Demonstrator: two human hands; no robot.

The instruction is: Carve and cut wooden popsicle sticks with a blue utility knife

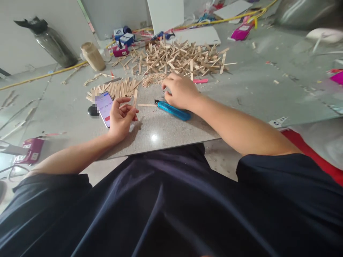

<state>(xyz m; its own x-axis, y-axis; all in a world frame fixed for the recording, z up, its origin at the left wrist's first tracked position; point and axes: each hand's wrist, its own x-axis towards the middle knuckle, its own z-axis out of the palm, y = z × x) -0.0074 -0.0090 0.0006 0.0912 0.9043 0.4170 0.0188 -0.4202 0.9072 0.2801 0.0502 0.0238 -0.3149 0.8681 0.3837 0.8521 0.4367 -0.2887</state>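
Observation:
My left hand (122, 116) is closed on a flat wooden craft stick (135, 96), which points up and away from the fingers. Below its tip, another craft stick (147, 105) lies on the table. My right hand (180, 90) hovers with bent fingers, the thumb apart from the index finger, and nothing visible between them. Just under it lies a blue utility knife (174, 110). Wood shavings (154, 80) are heaped beyond the right fingertips. A phone (105, 107) showing a timer is beside my left hand, partly covered by it.
A large heap of craft sticks (184, 59) spreads across the back, and a smaller row of sticks (122, 87) is at left. Behind stand a jar (93, 56) and a dark bottle (55, 44). A pink stick (200, 81) lies right of the shavings.

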